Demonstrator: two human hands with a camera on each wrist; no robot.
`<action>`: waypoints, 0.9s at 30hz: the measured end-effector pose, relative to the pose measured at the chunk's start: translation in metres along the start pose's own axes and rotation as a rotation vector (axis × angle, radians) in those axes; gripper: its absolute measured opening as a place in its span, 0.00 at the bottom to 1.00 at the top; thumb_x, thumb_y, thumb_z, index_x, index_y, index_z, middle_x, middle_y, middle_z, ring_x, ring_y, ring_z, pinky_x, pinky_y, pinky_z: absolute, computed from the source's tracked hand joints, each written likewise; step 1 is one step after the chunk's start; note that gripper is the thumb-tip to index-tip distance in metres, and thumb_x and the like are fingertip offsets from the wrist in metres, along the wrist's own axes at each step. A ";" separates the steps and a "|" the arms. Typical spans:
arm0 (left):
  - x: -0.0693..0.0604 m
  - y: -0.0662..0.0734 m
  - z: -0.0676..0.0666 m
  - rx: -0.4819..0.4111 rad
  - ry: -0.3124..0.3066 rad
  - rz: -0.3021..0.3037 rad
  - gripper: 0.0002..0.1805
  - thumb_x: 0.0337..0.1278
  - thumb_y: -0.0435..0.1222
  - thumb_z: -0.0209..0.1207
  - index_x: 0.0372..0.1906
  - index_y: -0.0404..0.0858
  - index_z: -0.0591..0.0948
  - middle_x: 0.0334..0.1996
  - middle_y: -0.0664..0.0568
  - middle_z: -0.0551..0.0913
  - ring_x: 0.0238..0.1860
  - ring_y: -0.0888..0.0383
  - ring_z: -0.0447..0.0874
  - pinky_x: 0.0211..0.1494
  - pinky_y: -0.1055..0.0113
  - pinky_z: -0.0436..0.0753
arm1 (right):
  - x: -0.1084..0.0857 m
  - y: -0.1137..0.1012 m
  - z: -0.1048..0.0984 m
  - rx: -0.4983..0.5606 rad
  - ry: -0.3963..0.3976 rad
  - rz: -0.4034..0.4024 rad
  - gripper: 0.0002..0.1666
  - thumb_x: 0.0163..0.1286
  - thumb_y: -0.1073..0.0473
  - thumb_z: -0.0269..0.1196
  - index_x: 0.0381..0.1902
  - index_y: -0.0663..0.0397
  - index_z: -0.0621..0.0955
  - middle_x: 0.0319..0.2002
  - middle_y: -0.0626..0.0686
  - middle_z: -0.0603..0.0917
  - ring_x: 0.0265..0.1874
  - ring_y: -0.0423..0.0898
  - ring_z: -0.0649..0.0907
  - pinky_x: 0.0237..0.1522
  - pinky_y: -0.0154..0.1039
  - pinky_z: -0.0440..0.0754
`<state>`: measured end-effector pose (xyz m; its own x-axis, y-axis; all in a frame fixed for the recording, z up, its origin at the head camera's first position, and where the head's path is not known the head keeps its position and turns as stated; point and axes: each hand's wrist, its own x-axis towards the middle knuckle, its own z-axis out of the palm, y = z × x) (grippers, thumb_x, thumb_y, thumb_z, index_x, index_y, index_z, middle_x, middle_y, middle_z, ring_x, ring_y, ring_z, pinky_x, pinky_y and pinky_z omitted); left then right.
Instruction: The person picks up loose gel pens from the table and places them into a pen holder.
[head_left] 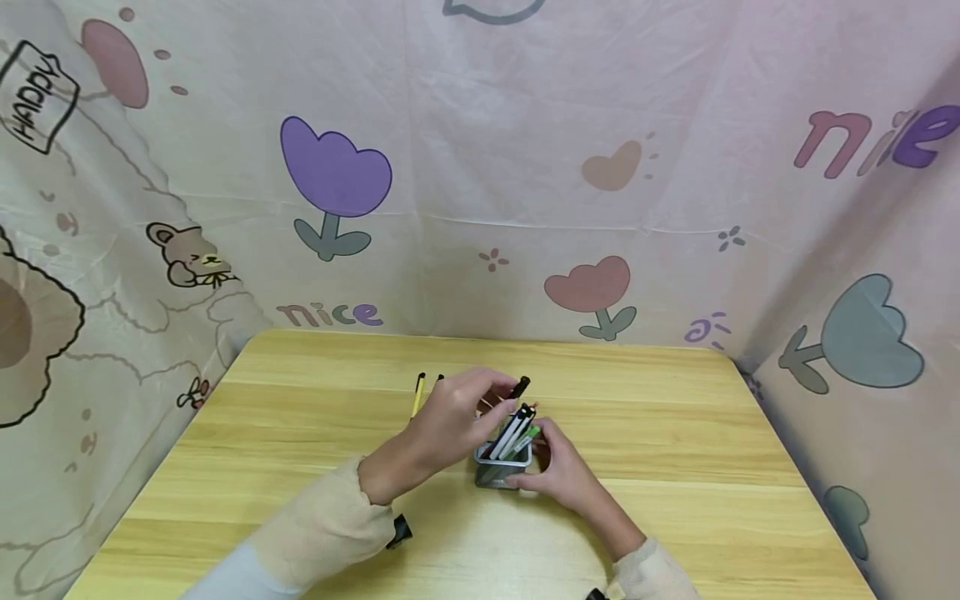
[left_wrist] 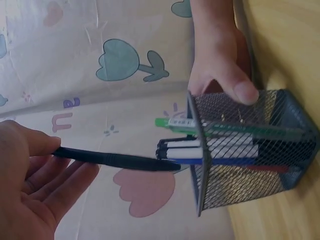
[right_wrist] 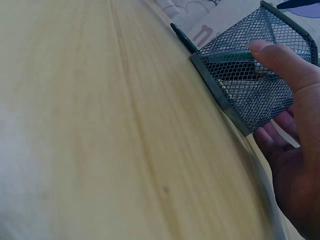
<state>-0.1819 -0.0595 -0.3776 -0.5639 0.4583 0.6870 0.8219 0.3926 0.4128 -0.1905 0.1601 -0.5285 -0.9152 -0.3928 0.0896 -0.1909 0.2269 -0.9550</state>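
Observation:
Above a dark mesh pen holder (head_left: 497, 476), my left hand (head_left: 457, 421) pinches a black pen (left_wrist: 115, 159) between thumb and fingers. In the left wrist view the pen's far end is at the holder's open rim. My right hand (head_left: 561, 473) grips the holder's side, thumb against the mesh (right_wrist: 240, 75) in the right wrist view. Inside the holder stand several white pens with black caps (left_wrist: 175, 148), a green pen (left_wrist: 182, 124), a blue one (left_wrist: 192, 161) and something red low down. The holder rests on the table.
On the wooden table (head_left: 645, 400), a yellow pen with a black end (head_left: 417, 396) lies left of the holder. Another dark-ended item (head_left: 440, 377) is partly hidden behind my left hand. A printed cloth (head_left: 487, 150) hangs at the back and sides.

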 end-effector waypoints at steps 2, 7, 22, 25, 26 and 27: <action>-0.001 0.000 0.003 -0.015 -0.017 0.005 0.11 0.61 0.29 0.69 0.47 0.31 0.85 0.39 0.47 0.90 0.35 0.62 0.90 0.39 0.83 0.85 | 0.000 0.000 0.000 -0.001 -0.002 0.001 0.47 0.50 0.58 0.84 0.64 0.47 0.71 0.56 0.55 0.83 0.55 0.44 0.86 0.60 0.31 0.82; -0.004 -0.001 0.011 -0.065 -0.053 -0.002 0.09 0.62 0.29 0.69 0.46 0.31 0.85 0.39 0.47 0.90 0.35 0.62 0.90 0.40 0.85 0.84 | 0.000 0.001 0.000 -0.008 -0.002 -0.006 0.46 0.49 0.58 0.84 0.63 0.46 0.71 0.57 0.53 0.83 0.55 0.44 0.85 0.61 0.30 0.81; -0.017 -0.006 0.029 -0.104 -0.147 -0.079 0.08 0.66 0.31 0.67 0.47 0.32 0.84 0.40 0.47 0.89 0.36 0.63 0.89 0.39 0.84 0.83 | 0.000 0.003 -0.002 -0.017 -0.017 -0.042 0.43 0.52 0.55 0.83 0.61 0.43 0.72 0.62 0.51 0.80 0.58 0.44 0.83 0.62 0.32 0.81; -0.020 -0.008 0.033 -0.112 -0.155 -0.074 0.08 0.66 0.30 0.66 0.46 0.32 0.84 0.40 0.46 0.89 0.36 0.63 0.89 0.40 0.85 0.83 | 0.000 0.003 -0.002 -0.021 -0.015 -0.041 0.42 0.52 0.55 0.83 0.60 0.44 0.72 0.61 0.52 0.80 0.59 0.45 0.84 0.62 0.32 0.82; -0.021 -0.008 0.035 -0.113 -0.151 -0.068 0.07 0.65 0.30 0.67 0.45 0.32 0.84 0.39 0.46 0.89 0.36 0.63 0.89 0.40 0.85 0.83 | 0.000 0.004 -0.002 -0.021 -0.017 -0.042 0.42 0.52 0.55 0.83 0.60 0.44 0.72 0.61 0.52 0.80 0.59 0.46 0.84 0.62 0.32 0.82; -0.023 -0.009 0.036 -0.110 -0.145 -0.059 0.07 0.65 0.29 0.67 0.45 0.32 0.84 0.39 0.46 0.89 0.36 0.63 0.89 0.39 0.85 0.83 | -0.001 0.004 -0.002 -0.021 -0.018 -0.040 0.43 0.52 0.54 0.83 0.61 0.44 0.71 0.61 0.52 0.80 0.59 0.46 0.84 0.61 0.32 0.82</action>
<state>-0.1796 -0.0445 -0.4186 -0.6110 0.5499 0.5695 0.7861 0.3366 0.5184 -0.1914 0.1630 -0.5314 -0.9003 -0.4179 0.1222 -0.2348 0.2297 -0.9445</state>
